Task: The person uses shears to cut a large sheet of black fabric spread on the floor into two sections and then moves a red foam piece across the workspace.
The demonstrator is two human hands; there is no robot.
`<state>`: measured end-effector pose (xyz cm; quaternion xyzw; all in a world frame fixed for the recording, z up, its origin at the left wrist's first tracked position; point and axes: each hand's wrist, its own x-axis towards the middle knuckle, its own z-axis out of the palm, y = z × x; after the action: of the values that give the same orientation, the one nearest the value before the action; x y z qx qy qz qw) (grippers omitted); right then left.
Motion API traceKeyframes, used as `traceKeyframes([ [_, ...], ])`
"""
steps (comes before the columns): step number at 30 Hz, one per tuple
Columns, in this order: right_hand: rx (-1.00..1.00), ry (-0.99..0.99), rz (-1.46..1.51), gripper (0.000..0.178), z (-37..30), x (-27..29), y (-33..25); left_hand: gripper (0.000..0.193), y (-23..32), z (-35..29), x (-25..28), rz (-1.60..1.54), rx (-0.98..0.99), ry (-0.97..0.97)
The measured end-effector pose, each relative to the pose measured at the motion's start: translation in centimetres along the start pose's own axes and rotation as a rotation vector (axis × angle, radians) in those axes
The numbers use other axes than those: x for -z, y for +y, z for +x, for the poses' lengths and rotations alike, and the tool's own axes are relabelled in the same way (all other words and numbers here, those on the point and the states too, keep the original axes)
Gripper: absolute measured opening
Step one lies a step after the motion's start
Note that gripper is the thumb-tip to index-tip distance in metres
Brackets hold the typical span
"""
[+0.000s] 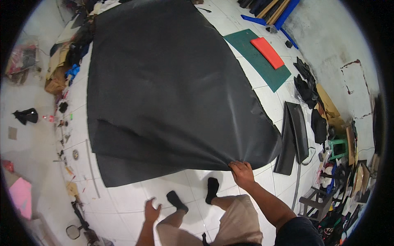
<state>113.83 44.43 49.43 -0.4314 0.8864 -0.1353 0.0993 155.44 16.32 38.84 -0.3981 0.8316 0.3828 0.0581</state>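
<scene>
A large black sheet (164, 82), smooth like leatherette, spreads over the white tiled floor. My right hand (241, 169) grips its near edge right of the middle, and folds fan out from that grip. The sheet's right corner bulges up and curves over. At its near left, a second layer shows a slightly offset edge. My left hand (152, 210) hangs apart from the sheet, near my left foot, with thumb and fingers spread and nothing in it.
To the far right lies a green cutting mat (262, 61) with a red flat pad (267, 53) on it. A folded black strip (292, 137) rests right of the sheet. Clutter lines both walls, including a green stool (338, 148). A long thin metal ruler-like bar (92, 168) lies at left.
</scene>
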Motion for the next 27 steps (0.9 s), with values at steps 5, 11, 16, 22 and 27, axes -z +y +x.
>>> traceKeyframes([
  [5, 0.108, 0.063, -0.065, 0.028, 3.8, -13.1, 10.3, 0.066, 2.5, 19.9, -2.7, 0.187, -0.190, 0.220],
  [11, 0.114, 0.143, -0.072, 0.031, 9.1, -24.0, 17.8, 0.088, 7.4, 36.0, -9.1, 0.429, -0.477, 0.291],
  [16, 0.116, 0.198, -0.057, 0.031, 8.8, -30.0, 22.5, 0.087, 8.6, 43.1, -13.8, 0.776, -0.577, 0.046],
  [22, -0.136, 0.252, 0.006, 0.029, 7.2, -31.5, 23.5, 0.079, 5.8, 44.5, -16.0, 0.697, -0.300, -0.435],
  [27, -0.177, 0.411, -0.037, 0.028, 5.4, -31.3, 25.2, 0.079, 4.2, 42.2, -17.2, 0.157, 0.054, -0.705],
])
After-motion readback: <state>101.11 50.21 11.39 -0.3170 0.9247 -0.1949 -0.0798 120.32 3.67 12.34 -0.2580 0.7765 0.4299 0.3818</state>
